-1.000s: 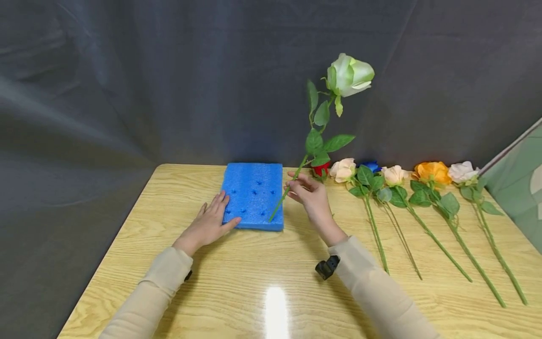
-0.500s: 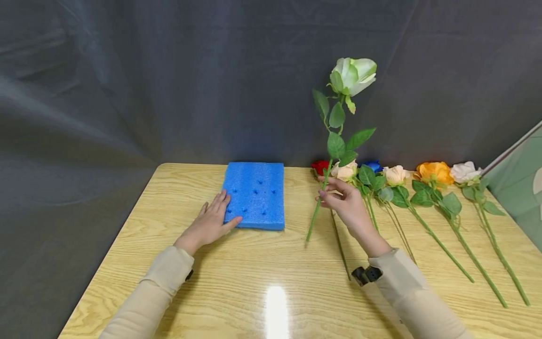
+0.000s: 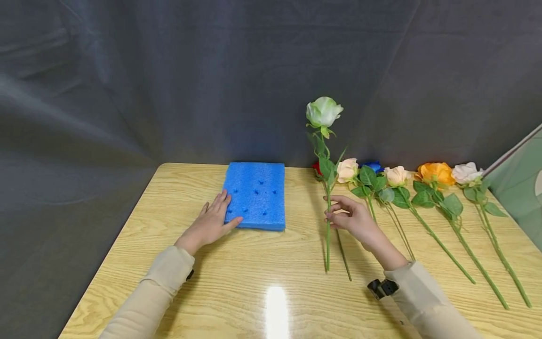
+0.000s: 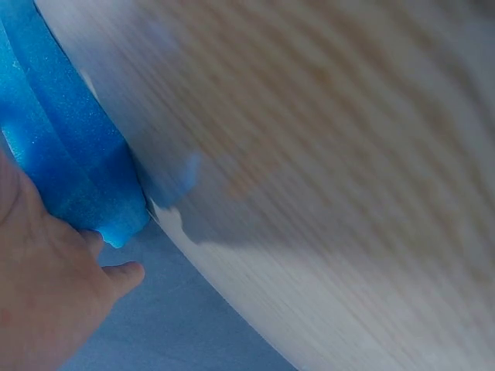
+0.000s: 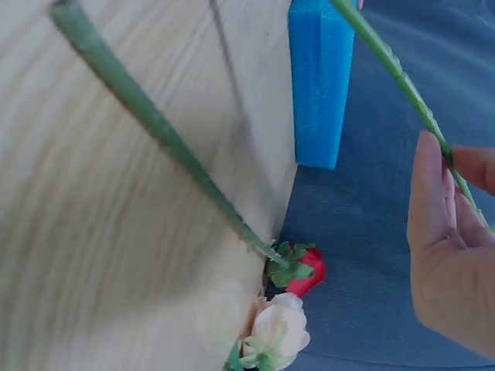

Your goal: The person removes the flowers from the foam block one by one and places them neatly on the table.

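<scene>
A blue foam block point(image 3: 262, 176) with several small holes in its top lies toward the back of the table. My left hand point(image 3: 208, 222) rests flat on its left front corner, fingers and thumb spread. In the left wrist view this hand point(image 4: 46, 278) lies against the blue foam point(image 4: 77, 147). To the right of the block, my right hand point(image 3: 353, 219) pinches the green stem of a white-green rose point(image 3: 324, 112), held upright with the bloom at the top. The right wrist view shows the thumb and fingers point(image 5: 429, 189) closed on that stem point(image 5: 398, 73).
Along the right lie several roses: a red one point(image 5: 307, 270) partly hidden behind the held stem, a peach one point(image 3: 347, 170), a blue one point(image 3: 374, 166), another peach one point(image 3: 397, 175), an orange one point(image 3: 435, 174) and a pale one point(image 3: 466, 173). A dark curtain point(image 3: 211, 84) hangs behind the table.
My right hand has lifted the white-green rose off the foam block and carried it right and toward me. The stem has swung from slanted to upright. My left hand stays on the block.
</scene>
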The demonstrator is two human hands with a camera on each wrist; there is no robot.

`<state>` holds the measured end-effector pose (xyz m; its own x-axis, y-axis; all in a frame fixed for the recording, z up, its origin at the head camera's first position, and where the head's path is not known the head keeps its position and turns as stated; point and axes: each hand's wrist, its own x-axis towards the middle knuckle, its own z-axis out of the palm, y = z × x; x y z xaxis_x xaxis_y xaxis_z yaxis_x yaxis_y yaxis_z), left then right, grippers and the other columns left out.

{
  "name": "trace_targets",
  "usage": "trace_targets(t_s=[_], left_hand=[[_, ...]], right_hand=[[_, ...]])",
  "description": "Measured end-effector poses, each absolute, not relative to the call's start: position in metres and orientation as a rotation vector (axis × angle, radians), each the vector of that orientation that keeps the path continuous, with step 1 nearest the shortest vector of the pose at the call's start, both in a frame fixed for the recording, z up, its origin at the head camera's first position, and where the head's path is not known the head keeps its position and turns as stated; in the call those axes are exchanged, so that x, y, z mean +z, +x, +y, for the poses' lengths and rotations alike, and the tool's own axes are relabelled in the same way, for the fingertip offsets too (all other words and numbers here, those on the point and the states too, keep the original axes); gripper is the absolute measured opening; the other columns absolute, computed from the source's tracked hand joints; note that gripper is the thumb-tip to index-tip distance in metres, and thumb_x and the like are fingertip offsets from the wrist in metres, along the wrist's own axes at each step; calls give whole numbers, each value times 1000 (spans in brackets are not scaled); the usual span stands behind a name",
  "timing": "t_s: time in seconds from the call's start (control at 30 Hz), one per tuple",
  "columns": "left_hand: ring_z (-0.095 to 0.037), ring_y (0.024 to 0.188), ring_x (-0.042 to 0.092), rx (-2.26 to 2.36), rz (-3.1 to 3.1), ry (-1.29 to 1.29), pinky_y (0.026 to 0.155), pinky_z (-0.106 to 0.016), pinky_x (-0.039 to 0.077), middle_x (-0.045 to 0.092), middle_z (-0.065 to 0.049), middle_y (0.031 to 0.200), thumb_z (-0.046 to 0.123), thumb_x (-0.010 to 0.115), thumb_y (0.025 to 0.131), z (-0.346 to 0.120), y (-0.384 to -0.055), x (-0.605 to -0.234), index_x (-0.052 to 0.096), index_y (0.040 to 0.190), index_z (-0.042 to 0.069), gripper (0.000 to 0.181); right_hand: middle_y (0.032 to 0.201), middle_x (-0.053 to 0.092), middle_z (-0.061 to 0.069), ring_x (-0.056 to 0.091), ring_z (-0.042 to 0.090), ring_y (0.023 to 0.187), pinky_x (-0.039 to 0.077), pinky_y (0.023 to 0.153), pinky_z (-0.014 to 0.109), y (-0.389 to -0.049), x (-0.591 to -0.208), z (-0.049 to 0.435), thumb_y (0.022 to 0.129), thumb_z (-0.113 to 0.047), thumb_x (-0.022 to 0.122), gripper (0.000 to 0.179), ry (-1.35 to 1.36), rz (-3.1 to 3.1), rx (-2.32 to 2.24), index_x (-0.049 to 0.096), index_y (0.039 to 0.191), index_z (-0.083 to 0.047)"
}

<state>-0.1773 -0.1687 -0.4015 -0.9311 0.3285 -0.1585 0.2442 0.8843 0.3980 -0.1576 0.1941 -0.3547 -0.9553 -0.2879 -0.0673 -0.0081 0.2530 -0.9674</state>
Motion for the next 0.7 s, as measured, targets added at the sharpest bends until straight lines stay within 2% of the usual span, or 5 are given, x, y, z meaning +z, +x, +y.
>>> trace_targets(t_s=[0.23, 0.47, 0.7], left_hand=[[-31, 150, 0, 564, 2832, 435, 119, -58, 5, -4, -12, 162, 59, 37, 97, -169, -177, -402, 8, 153, 2, 85], [-31, 151, 0, 568, 2827, 440, 119, -58, 5, -5, -12, 162, 59, 36, 97, -169, -177, -402, 8, 154, 2, 85], [-32, 150, 1, 568, 2836, 443, 119, -59, 6, -3, -13, 162, 59, 37, 97, -169, -177, -403, 10, 153, 1, 85]], right_hand=[[93, 58, -6, 66, 3, 83, 58, 77, 29, -157, -363, 197, 93, -2, 55, 51, -261, 2253, -1707, 38, 139, 11], [98, 56, 1, 65, 3, 87, 57, 79, 31, -157, -372, 198, 93, -4, 56, 52, -247, 2205, -1643, 36, 138, 12], [97, 54, 2, 65, 7, 89, 57, 77, 27, -155, -380, 197, 92, -4, 58, 55, -221, 2135, -1645, 34, 139, 13]])
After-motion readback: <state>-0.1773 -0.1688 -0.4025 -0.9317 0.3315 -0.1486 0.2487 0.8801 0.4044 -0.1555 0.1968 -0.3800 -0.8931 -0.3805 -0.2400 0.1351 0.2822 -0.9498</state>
